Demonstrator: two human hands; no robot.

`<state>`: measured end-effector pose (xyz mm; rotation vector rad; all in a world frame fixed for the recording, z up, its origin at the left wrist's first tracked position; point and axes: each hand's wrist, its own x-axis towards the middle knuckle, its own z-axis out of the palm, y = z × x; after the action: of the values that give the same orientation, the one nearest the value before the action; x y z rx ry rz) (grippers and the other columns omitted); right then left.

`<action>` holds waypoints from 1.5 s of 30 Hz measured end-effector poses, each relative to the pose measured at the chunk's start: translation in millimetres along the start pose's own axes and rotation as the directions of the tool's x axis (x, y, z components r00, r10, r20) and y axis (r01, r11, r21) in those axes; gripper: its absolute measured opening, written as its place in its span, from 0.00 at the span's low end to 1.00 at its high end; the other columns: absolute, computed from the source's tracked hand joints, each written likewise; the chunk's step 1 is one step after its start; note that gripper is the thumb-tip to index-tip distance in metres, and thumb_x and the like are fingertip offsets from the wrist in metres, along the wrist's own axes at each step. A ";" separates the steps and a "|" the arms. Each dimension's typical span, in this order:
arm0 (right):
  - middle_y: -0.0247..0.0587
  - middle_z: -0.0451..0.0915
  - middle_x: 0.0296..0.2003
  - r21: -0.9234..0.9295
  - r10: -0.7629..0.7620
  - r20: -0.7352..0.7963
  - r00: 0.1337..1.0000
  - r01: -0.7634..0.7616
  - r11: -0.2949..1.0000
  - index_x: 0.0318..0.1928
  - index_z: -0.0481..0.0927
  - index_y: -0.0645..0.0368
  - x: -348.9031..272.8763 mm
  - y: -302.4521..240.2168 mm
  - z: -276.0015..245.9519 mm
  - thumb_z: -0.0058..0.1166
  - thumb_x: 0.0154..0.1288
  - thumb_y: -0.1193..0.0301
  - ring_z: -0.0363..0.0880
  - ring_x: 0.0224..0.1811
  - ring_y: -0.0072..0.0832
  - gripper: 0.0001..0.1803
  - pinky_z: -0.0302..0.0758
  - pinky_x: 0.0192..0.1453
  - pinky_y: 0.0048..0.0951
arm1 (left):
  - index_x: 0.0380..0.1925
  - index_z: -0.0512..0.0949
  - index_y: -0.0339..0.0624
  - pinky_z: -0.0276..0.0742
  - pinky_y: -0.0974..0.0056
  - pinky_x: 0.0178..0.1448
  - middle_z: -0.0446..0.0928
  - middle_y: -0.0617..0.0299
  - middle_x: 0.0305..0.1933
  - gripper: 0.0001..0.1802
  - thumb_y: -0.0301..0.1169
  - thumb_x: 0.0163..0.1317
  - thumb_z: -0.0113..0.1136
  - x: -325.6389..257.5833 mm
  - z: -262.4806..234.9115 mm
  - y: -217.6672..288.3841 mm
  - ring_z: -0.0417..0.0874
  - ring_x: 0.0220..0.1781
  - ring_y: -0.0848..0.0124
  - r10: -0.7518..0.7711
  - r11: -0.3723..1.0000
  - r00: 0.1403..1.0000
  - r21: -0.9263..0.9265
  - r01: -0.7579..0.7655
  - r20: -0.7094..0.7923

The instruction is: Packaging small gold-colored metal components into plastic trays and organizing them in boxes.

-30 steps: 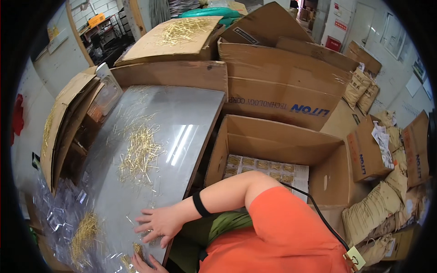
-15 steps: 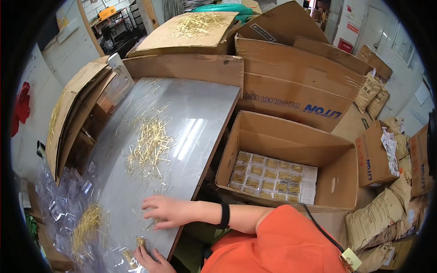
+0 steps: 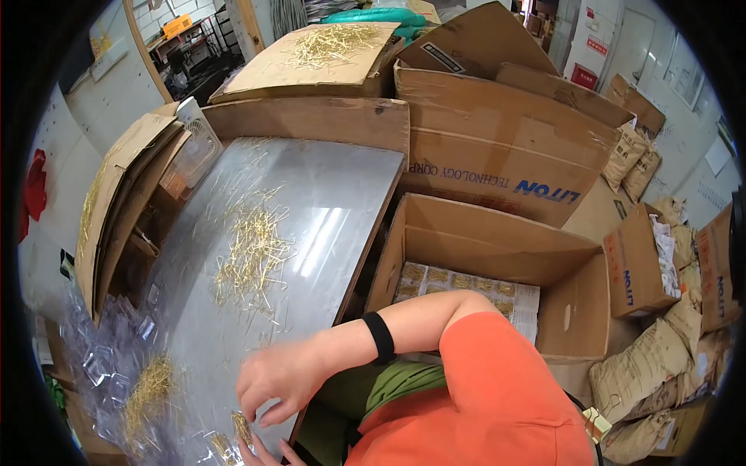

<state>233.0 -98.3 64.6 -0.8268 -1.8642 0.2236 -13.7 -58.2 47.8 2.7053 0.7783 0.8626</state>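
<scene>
At the lower edge, the fingers of my left hand (image 3: 263, 455) are at a small bundle of thin gold wire pins (image 3: 241, 426) and seem to hold it; its underside is hidden. Just above, my right hand (image 3: 281, 379) bends down toward this bundle with curled fingers. Thumb and forefinger curve toward each other, and whatever is between the tips cannot be made out. Further up the grey metal tabletop (image 3: 318, 186) lies a loose pile of the same gold pins (image 3: 252, 252). More gold pins (image 3: 221, 444) lie beside the left fingers.
Clear plastic cases (image 3: 101, 365) crowd the table's left side, with a gold pin heap (image 3: 149, 388) beside them. To the right, an open cardboard box (image 3: 575, 311) holds rows of filled clear packs. Cardboard sheets (image 3: 128, 179) stand left; a large carton (image 3: 497, 140) stands behind.
My right hand has moved down from the tabletop toward the bundle, its spread fingers now curled. My left hand has shifted slightly lower. The right arm now covers part of the open box.
</scene>
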 end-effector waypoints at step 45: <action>0.51 0.83 0.44 0.420 -0.765 0.248 0.594 0.646 0.637 0.49 0.82 0.59 -83.8 -268.9 -125.3 0.52 0.74 0.69 0.72 0.26 0.23 0.11 0.69 0.26 0.23 | 0.36 0.78 0.39 0.73 0.57 0.47 0.77 0.55 0.37 0.05 0.25 0.63 0.66 65.8 -39.4 223.8 0.78 0.41 0.55 0.912 0.137 0.393 -0.990 -0.026 0.116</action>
<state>242.7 -378.2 193.3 0.2595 -2.3353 0.1477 103.6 -210.2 186.1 1.7511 -0.8723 -0.0213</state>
